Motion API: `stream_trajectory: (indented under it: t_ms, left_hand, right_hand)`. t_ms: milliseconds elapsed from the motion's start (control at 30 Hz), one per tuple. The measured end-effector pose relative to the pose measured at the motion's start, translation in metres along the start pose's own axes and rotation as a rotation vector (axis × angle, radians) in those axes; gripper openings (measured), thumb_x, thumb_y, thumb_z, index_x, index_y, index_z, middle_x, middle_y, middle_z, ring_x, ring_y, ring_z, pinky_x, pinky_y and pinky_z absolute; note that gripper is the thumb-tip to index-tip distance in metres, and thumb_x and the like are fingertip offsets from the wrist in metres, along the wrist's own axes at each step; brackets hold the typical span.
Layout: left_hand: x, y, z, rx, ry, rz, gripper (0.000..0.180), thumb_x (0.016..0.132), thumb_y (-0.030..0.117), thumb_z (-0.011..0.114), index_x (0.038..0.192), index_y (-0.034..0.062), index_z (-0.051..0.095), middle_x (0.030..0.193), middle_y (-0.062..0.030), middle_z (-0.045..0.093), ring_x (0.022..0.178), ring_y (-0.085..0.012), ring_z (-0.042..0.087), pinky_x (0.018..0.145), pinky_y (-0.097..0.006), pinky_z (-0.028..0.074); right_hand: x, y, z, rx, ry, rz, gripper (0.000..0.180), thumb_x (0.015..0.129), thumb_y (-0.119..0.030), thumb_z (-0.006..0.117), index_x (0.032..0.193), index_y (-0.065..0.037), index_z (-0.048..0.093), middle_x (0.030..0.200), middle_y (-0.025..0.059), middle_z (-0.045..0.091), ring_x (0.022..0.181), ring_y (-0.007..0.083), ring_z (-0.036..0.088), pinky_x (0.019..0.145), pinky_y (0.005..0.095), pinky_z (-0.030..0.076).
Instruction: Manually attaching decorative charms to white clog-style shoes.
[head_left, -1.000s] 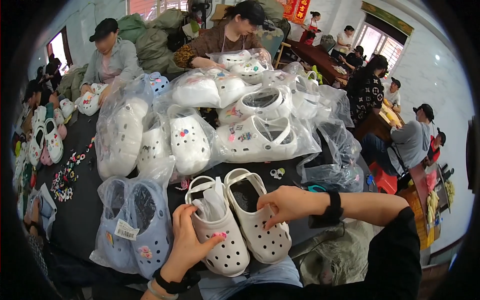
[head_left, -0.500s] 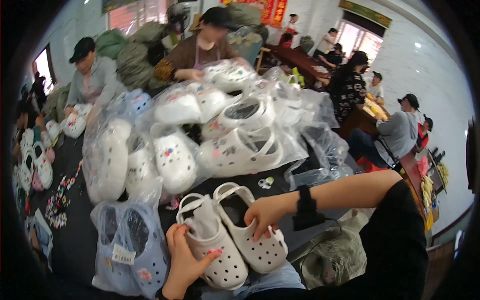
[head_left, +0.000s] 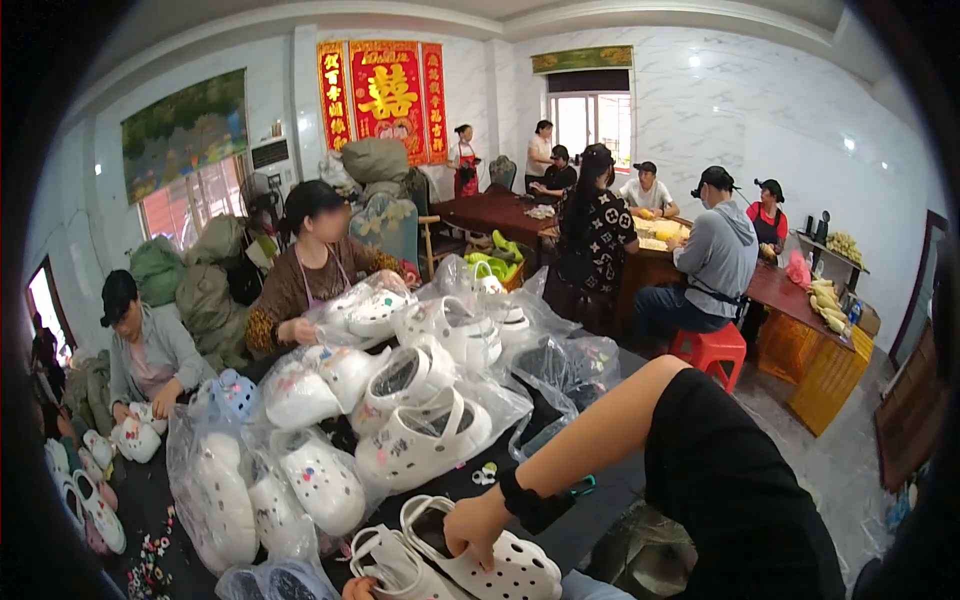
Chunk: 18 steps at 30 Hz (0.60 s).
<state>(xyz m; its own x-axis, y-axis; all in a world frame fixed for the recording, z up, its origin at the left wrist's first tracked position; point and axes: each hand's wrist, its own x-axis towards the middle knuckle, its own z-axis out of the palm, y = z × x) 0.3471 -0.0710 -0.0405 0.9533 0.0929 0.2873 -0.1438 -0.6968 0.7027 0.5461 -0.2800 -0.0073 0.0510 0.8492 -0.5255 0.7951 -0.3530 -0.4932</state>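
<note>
Two white clogs stand side by side at the lower edge. My right hand (head_left: 475,526) reaches over the right clog (head_left: 512,570), fingers bent down at its opening and closed on its upper. Only a few bent fingers of my left hand (head_left: 360,588) show, against the side of the left clog (head_left: 405,572); the rest is cut off by the picture edge. Crumpled white stuffing sits in that left clog. Next to them lies a bagged pale blue pair (head_left: 280,580), partly out of view. Small loose charms (head_left: 484,474) rest on the dark tabletop just beyond.
Bagged white clogs (head_left: 425,440) are heaped across the black table. Scattered charms (head_left: 150,570) lie at left. Two co-workers handle clogs on the far side. More people sit round a wooden table (head_left: 640,285) behind, by a red stool (head_left: 708,355). Sacks (head_left: 215,290) are piled at the back.
My view has tilted up and turned right, showing more of the room. The hands and clogs now sit lower in the picture, and my left hand is mostly cut off.
</note>
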Motion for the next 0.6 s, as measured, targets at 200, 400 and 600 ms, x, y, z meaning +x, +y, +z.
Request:
stream_trajectory:
  t_ms: [200,400,600]
  left_hand:
    - [-0.002,-0.011,0.006,0.044,0.031,0.051,0.093,0.065,0.042,0.084,0.131,-0.0024,0.035,0.13,-0.0239,0.034,0.121,-0.0392,0.034,0.104,-0.048,0.029]
    - [-0.001,-0.014,0.006,0.04,0.022,0.034,0.094,0.065,0.043,0.083,0.132,-0.0017,0.034,0.129,-0.0238,0.034,0.121,-0.039,0.034,0.104,-0.048,0.029]
    - [-0.001,-0.014,0.007,0.042,0.045,0.053,0.094,0.065,0.043,0.083,0.132,-0.0018,0.035,0.129,-0.0228,0.035,0.121,-0.0379,0.035,0.104,-0.047,0.029]
  right_hand:
    - [-0.012,-0.001,0.0,0.211,0.02,-0.095,0.031,0.065,-0.042,0.079,0.071,-0.016,0.065,0.065,-0.005,0.061,0.068,0.0157,0.055,0.08,0.0382,0.024]
    - [-0.008,-0.006,0.004,-0.028,0.187,-0.099,0.04,0.058,-0.041,0.08,0.064,-0.009,0.055,0.058,0.0047,0.054,0.065,0.0261,0.059,0.066,0.0381,0.04]
    - [-0.014,-0.02,-0.01,-0.356,0.246,-0.388,0.036,0.075,-0.035,0.075,0.076,-0.005,0.054,0.075,0.0103,0.06,0.06,0.0233,0.055,0.058,0.0385,0.043]
